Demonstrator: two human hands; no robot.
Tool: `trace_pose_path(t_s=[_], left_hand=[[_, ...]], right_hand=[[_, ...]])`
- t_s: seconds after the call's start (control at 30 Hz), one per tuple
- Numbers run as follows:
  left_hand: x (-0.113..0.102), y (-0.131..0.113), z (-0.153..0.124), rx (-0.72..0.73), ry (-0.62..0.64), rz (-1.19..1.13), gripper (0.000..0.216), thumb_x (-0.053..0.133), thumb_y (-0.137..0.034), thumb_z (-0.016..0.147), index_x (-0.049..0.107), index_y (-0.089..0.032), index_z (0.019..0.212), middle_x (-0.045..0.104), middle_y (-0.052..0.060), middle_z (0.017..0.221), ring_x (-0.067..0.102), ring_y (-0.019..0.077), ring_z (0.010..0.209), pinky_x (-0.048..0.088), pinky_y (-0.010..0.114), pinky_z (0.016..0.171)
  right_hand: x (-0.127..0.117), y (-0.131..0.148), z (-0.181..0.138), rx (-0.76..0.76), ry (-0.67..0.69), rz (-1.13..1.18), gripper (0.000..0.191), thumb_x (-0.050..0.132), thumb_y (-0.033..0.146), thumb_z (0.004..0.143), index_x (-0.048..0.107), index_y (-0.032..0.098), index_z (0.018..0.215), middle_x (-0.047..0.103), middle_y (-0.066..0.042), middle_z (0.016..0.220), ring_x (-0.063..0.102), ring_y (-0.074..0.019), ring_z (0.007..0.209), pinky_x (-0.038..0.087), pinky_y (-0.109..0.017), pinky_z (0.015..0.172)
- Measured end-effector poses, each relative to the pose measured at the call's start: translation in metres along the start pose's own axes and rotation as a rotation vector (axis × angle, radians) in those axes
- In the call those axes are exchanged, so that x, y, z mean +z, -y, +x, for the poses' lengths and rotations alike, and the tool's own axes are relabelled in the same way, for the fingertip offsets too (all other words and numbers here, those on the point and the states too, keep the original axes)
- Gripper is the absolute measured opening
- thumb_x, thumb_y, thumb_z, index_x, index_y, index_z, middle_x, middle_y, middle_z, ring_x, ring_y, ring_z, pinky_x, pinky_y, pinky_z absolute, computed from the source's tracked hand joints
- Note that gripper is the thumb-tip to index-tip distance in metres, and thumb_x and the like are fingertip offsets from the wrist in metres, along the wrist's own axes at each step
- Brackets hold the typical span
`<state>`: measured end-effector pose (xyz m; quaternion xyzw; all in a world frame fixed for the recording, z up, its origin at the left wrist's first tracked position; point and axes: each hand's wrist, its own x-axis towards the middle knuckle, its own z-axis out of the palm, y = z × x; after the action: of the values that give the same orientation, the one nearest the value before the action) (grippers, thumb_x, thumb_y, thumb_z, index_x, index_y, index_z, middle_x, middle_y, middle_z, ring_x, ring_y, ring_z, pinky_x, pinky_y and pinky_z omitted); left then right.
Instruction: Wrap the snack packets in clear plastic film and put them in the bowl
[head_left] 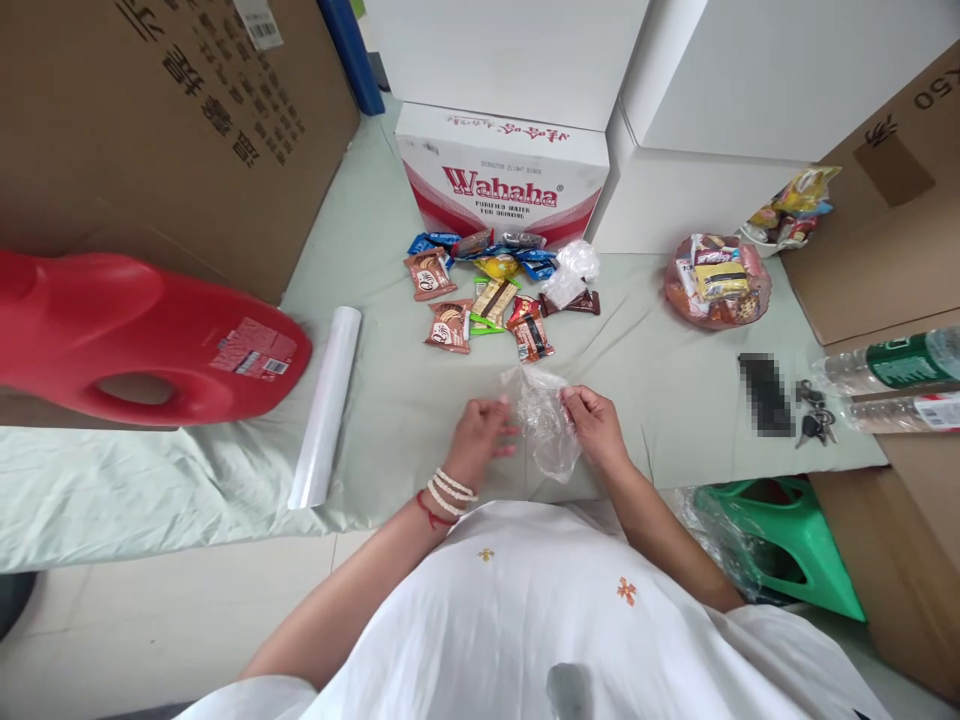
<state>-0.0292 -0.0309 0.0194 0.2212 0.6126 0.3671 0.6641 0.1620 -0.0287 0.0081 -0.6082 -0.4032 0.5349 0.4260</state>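
Note:
A thin, clear plastic bag (pixel 551 425) hangs over the near part of the table. My right hand (pixel 596 425) pinches its right edge between thumb and fingers. At the bag's left side is my left hand (pixel 484 440), with a beaded bracelet and a red cord on the wrist. Motion smears its fingers, so I cannot tell whether they grip the film. Beyond both hands lies a loose pile of wrapped snacks, among them brown packets (pixel 448 326), a wafer pack (pixel 495 300) and blue wrappers (pixel 536 262). A crumpled clear bag (pixel 574 272) rests on the pile's right side.
Behind the snacks stands a Wahaha carton (pixel 502 180). A pink bowl (pixel 679 300) of snacks, keys (pixel 816 415) and plastic bottles (pixel 900 365) are to the right. A white roll (pixel 326 410) and a red jug (pixel 187 310) lie left. A green stool (pixel 795 550) stands below the table.

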Motion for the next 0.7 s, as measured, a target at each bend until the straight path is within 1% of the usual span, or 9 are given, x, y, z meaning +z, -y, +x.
trace_pose_path(t_s=[0.07, 0.13, 0.23, 0.3, 0.37, 0.47, 0.57, 0.63, 0.7], left_hand=[[0.012, 0.013, -0.009, -0.082, 0.146, -0.001, 0.065, 0.091, -0.059, 0.061, 0.058, -0.019, 0.101, 0.068, 0.004, 0.093, 0.069, 0.0201, 0.082, 0.054, 0.029, 0.062], [0.017, 0.019, -0.013, -0.120, 0.296, -0.001, 0.063, 0.097, -0.051, 0.053, 0.063, -0.016, 0.092, 0.068, 0.003, 0.084, 0.066, 0.0161, 0.075, 0.052, 0.027, 0.064], [0.009, 0.015, -0.009, -0.089, 0.376, -0.040, 0.053, 0.098, -0.044, 0.050, 0.065, -0.014, 0.079, 0.068, 0.002, 0.079, 0.063, 0.0125, 0.072, 0.052, 0.025, 0.067], [-0.001, 0.008, -0.004, -0.059, 0.357, -0.091, 0.051, 0.097, -0.042, 0.053, 0.064, -0.016, 0.081, 0.067, 0.000, 0.080, 0.065, 0.0124, 0.072, 0.053, 0.024, 0.065], [-0.009, 0.002, 0.000, -0.007, 0.323, -0.102, 0.050, 0.095, -0.042, 0.057, 0.062, -0.018, 0.084, 0.065, -0.003, 0.077, 0.064, 0.0104, 0.065, 0.048, 0.020, 0.055], [-0.013, 0.000, 0.003, 0.136, 0.244, -0.059, 0.046, 0.090, -0.047, 0.064, 0.061, -0.019, 0.086, 0.060, -0.005, 0.070, 0.058, 0.0077, 0.057, 0.041, 0.018, 0.048], [-0.011, 0.003, 0.006, 0.209, 0.164, -0.104, 0.045, 0.088, -0.049, 0.067, 0.061, -0.019, 0.088, 0.063, -0.004, 0.077, 0.062, 0.0091, 0.069, 0.051, 0.020, 0.060], [-0.011, 0.004, 0.008, 0.187, 0.129, -0.190, 0.047, 0.089, -0.049, 0.066, 0.059, -0.020, 0.088, 0.066, -0.003, 0.086, 0.066, 0.0118, 0.080, 0.057, 0.023, 0.069], [-0.013, 0.003, 0.011, 0.148, 0.115, -0.264, 0.049, 0.091, -0.046, 0.063, 0.055, -0.021, 0.087, 0.069, -0.001, 0.091, 0.068, 0.0146, 0.088, 0.060, 0.028, 0.075]], right_hand=[[0.004, 0.000, -0.002, -0.001, -0.010, 0.027, 0.048, 0.063, 0.068, 0.086, 0.068, 0.020, 0.083, 0.047, 0.004, 0.058, 0.037, -0.0117, 0.052, 0.031, -0.026, 0.052], [0.003, 0.000, -0.001, -0.010, -0.033, 0.056, 0.049, 0.063, 0.069, 0.085, 0.068, 0.020, 0.085, 0.047, 0.004, 0.059, 0.037, -0.0118, 0.053, 0.031, -0.026, 0.052], [-0.007, 0.000, 0.006, -0.001, -0.082, 0.095, 0.051, 0.065, 0.073, 0.082, 0.066, 0.021, 0.086, 0.045, 0.005, 0.060, 0.036, -0.0116, 0.052, 0.030, -0.026, 0.050], [-0.016, -0.001, 0.013, 0.049, -0.072, 0.116, 0.052, 0.069, 0.074, 0.078, 0.063, 0.022, 0.083, 0.045, 0.006, 0.059, 0.033, -0.0106, 0.049, 0.028, -0.026, 0.047], [-0.025, -0.003, 0.018, 0.096, -0.041, 0.130, 0.053, 0.072, 0.074, 0.075, 0.062, 0.022, 0.082, 0.046, 0.006, 0.059, 0.032, -0.0095, 0.047, 0.026, -0.026, 0.045], [-0.030, -0.005, 0.016, 0.123, 0.033, 0.170, 0.059, 0.068, 0.077, 0.077, 0.067, 0.021, 0.094, 0.058, 0.001, 0.070, 0.043, -0.0105, 0.052, 0.032, -0.024, 0.047], [-0.028, -0.008, 0.003, 0.112, 0.217, 0.133, 0.058, 0.073, 0.071, 0.077, 0.069, 0.021, 0.107, 0.069, -0.003, 0.086, 0.056, -0.0131, 0.068, 0.043, -0.025, 0.060], [-0.026, -0.011, -0.008, 0.073, 0.318, 0.031, 0.049, 0.079, 0.063, 0.075, 0.070, 0.020, 0.098, 0.068, -0.001, 0.082, 0.055, -0.0125, 0.069, 0.043, -0.025, 0.064], [-0.026, -0.015, -0.018, 0.050, 0.360, -0.055, 0.042, 0.079, 0.059, 0.077, 0.069, 0.019, 0.086, 0.064, 0.001, 0.074, 0.050, -0.0110, 0.065, 0.039, -0.024, 0.062]])
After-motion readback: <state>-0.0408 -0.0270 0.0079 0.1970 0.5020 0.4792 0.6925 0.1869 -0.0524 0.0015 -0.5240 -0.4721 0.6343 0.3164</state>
